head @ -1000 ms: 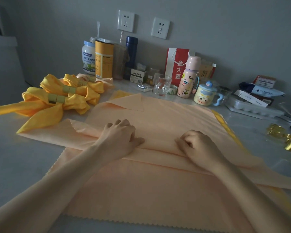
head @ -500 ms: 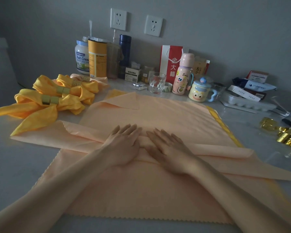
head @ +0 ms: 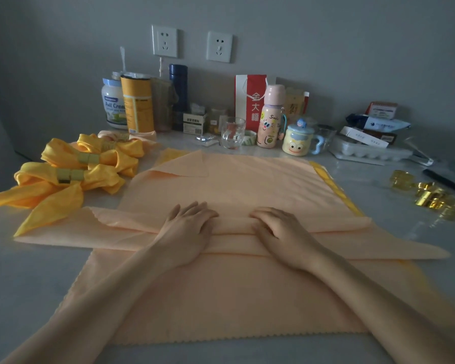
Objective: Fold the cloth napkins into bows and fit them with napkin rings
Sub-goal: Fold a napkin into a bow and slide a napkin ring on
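The peach napkin (head: 339,233) lay as a long folded band across the middle of the tabletop (head: 24,271), on top of a second napkin (head: 221,298) spread flat beneath it. The left hand (head: 187,228) and the right hand (head: 281,232) sat side by side near the band's centre, fingers curled over its far fold and gripping it. The step looked like turning the band over once more to narrow it. To do that well, both hands would need to move together so the fold ran straight from tip to tip, with only the top cloth lifted and the flat one left undisturbed. A firm press outward along the crease would help, since this cloth looked soft and slippery. The gold napkin rings (head: 428,197) waited at the right, the finished yellow bows (head: 71,179) at the left.
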